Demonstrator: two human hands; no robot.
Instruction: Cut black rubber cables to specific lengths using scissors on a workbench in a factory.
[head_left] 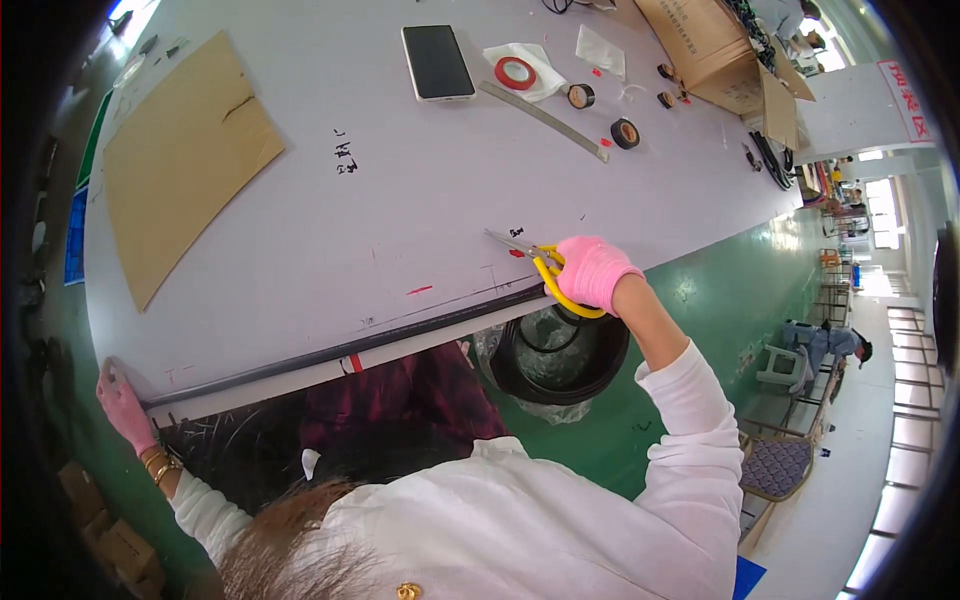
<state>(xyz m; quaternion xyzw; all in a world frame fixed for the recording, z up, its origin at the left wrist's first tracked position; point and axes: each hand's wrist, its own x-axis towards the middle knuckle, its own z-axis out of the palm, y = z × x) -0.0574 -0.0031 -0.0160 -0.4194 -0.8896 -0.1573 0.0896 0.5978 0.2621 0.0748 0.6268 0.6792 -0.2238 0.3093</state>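
Note:
A long black tube [330,350] lies along the front edge of the table. My left hand [126,408], in a pink glove, is closed at the tube's left end by the table corner; the fingertips are partly hidden. Scissors with yellow handles [545,266] are in my right hand [592,275], also gloved in pink. Their blades point left over the tabletop and look slightly apart. The tube's right part runs up to the scissors' handles, and my right hand hides whether it touches it. Below hangs or stands a coil of black tubing [512,375] in clear plastic.
On the table [300,240] lie a cardboard sheet [185,165], a phone [438,62], a steel ruler [545,121], a red tape roll [515,73] and several black tape rolls [625,133]. A cardboard box [705,50] stands far right. Beyond the right edge are green floor and a chair [776,466].

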